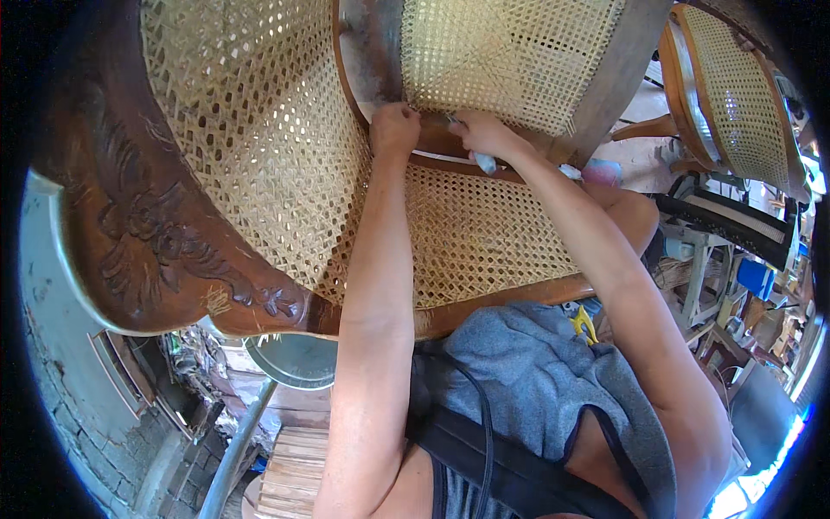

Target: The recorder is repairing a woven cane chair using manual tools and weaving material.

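Observation:
A wooden chair or settee frame with woven cane panels fills the upper middle. My left hand (395, 130) is closed at the lower left corner of the upright cane panel (484, 52), against the brown wooden rail; whatever its fingers pinch is hidden. Just to the right, my right hand (486, 136) grips a small tool (486, 163) with a pale, whitish-blue handle. A short metal-looking end shows by its fingertips, close to the panel's lower edge. Below both hands lies the cane seat (484, 229), and a larger cane panel (251, 130) curves up on the left.
Carved dark wood (156, 225) edges the left side. Over my lap lies a grey cloth (510, 355), with a yellow-handled tool (585, 325) beside it. A second cane chair (735, 95) stands at upper right, near a blue container (756, 278). A round green-grey stool top (298, 359) sits below.

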The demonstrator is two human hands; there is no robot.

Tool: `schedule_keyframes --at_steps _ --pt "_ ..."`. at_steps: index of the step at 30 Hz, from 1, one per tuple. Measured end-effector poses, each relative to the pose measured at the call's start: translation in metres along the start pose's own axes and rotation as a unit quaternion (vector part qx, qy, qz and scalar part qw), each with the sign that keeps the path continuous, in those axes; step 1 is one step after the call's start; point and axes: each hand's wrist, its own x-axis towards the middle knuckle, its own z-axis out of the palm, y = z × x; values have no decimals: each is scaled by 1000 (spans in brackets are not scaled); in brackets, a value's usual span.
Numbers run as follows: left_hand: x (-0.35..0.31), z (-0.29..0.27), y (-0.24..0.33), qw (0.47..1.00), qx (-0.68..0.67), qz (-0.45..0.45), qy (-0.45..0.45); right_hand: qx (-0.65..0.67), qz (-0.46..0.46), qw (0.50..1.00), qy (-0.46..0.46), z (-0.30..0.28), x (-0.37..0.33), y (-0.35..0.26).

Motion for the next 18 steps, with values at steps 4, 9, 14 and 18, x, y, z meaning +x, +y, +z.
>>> schedule_keyframes --at_steps 4,9,14,18 --pt "2 3 0 999 27 -37 7 -35 53 997 -46 -1 16 -19" --pt "4 3 -3 1000 1 -18 -9 -154 16 986 61 9 28 -21" --pt "4 2 4 998 16 -50 -16 -279 -40 956 82 -4 33 -32" --pt "1 4 9 997 19 -75 -16 -337 -157 921 116 -2 42 -42"
